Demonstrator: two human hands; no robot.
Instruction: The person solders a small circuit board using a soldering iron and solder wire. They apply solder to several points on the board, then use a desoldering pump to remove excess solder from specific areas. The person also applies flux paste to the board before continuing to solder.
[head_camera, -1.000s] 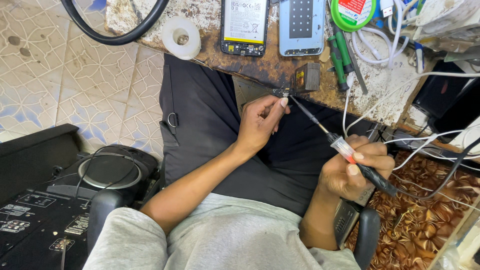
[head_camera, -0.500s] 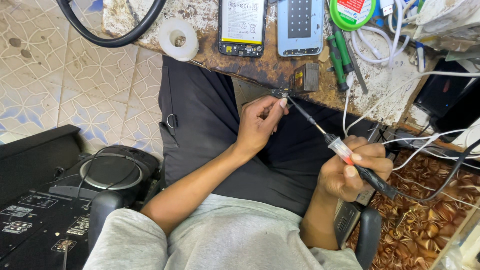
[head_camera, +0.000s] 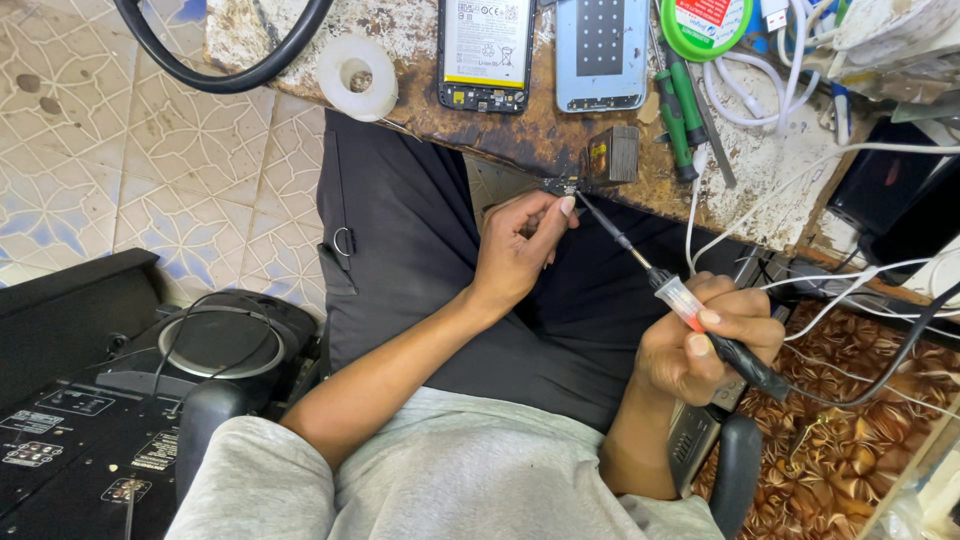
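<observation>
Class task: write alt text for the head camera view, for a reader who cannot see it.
Seen from above, a seated person's right hand aims a soldering iron at a small circuit board pinched in the left hand at the edge of a worn workbench. On the bench lie an opened phone, a phone back cover, a tape roll and green screwdrivers.

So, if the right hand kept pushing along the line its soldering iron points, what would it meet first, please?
Probably the small dark circuit piece pinched by the left hand; the right hand's black-handled soldering iron aims straight there, though depth is unclear.
</observation>
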